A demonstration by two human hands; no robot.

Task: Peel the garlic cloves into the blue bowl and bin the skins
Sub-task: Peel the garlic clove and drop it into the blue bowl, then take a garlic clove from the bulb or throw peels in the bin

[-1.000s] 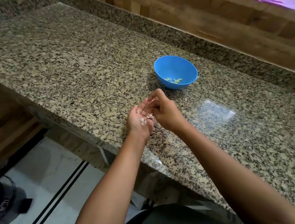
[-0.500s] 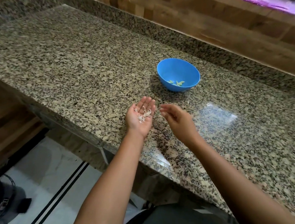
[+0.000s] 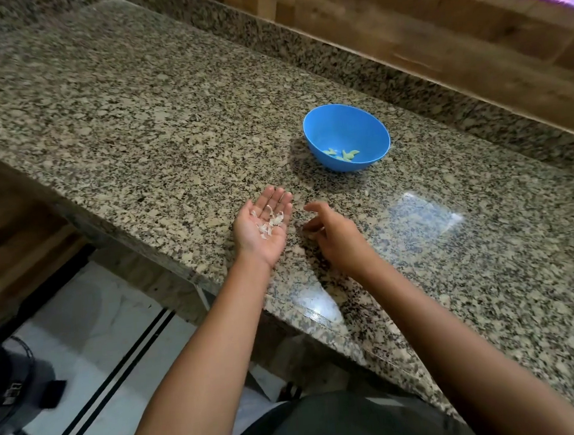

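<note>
The blue bowl (image 3: 346, 136) stands on the granite counter (image 3: 134, 126) with a few pale peeled garlic cloves (image 3: 342, 154) at its bottom. My left hand (image 3: 262, 228) lies palm up over the counter, in front of the bowl, and carries several white garlic skins (image 3: 270, 221) on its flat palm. Just to its right, my right hand (image 3: 337, 235) hovers low over the counter with its fingers loosely curled and nothing visible in them.
The counter's front edge runs diagonally under my forearms. A granite upstand and a wooden wall (image 3: 436, 34) close the far side. On the tiled floor at the lower left stands a dark bin (image 3: 6, 383) with a pedal.
My right hand has left my left palm and moved a little to the right. The left palm has opened flat with the skins on it.
</note>
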